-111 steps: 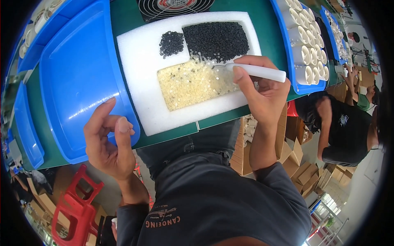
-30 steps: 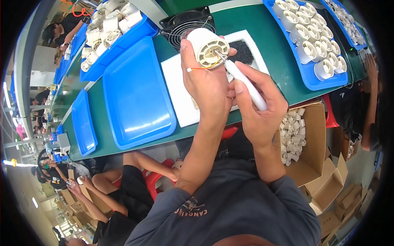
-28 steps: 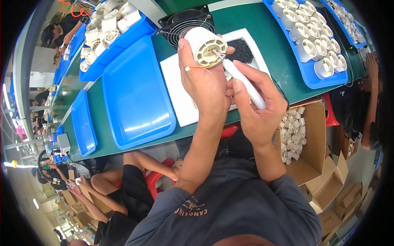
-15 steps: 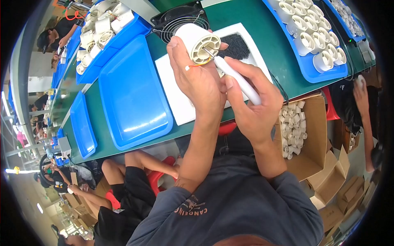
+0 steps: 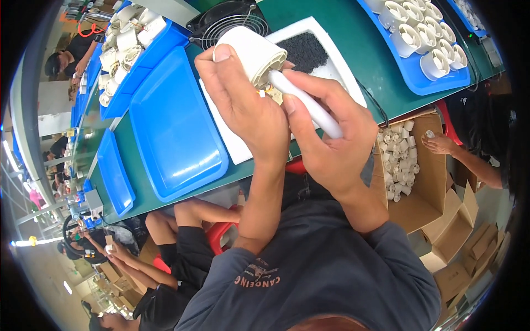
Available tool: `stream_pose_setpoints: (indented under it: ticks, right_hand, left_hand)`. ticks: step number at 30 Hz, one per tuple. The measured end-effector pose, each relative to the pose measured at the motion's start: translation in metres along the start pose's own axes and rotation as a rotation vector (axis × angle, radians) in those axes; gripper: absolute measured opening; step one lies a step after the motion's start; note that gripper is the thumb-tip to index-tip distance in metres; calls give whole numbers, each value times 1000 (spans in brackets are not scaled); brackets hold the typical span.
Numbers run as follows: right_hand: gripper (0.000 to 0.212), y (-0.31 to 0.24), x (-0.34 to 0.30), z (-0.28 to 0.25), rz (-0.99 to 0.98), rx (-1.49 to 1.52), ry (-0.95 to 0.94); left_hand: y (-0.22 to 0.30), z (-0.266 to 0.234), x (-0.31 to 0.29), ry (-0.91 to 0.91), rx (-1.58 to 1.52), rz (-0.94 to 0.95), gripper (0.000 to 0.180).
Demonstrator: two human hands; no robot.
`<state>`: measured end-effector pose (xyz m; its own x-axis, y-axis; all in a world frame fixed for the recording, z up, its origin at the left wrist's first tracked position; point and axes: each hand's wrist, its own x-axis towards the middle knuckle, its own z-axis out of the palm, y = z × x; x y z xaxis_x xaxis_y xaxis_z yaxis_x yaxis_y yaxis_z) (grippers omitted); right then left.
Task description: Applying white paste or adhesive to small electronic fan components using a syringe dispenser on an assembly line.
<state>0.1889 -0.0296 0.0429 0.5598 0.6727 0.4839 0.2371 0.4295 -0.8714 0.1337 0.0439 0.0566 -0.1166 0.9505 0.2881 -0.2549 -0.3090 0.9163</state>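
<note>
Your left hand (image 5: 254, 121) now tilts the gripped white cylindrical housing (image 5: 243, 51), hiding the tip of the white-handled tool (image 5: 310, 107) your right hand (image 5: 339, 140) pinches.

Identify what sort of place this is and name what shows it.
Likely an assembly workshop: the left hand holds a white cylindrical part, the right hand a white pen-shaped tool; similar white parts crowd a blue tray on the green bench.

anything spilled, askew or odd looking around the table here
I see nothing clearly spilled or damaged. The left hand holds a white cylinder, the right hand a white pen-shaped tool. The white parts in the upper-left blue bin do look untidy, heaped at mixed angles.
</note>
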Motion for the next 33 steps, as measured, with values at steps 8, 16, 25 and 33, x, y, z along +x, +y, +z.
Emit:
stream_pose_setpoints:
  ticks: [8,16,25,33]
  right_hand:
    - [23,3,-2,13,-126,-15,-52]
    - [26,-8,-2,6,-120,-71,-149]
    - [28,1,-1,13,-99,-48,-158]
    - [38,10,0,19,-147,-48,-174]
  left_hand:
    - [1,-24,9,-159,-282,-80,31]
    - [-1,-41,30,-93,-561,-254,36]
    - [-5,-43,33,-55,-609,-281,39]
    - [-8,-44,31,-69,-656,-343,47]
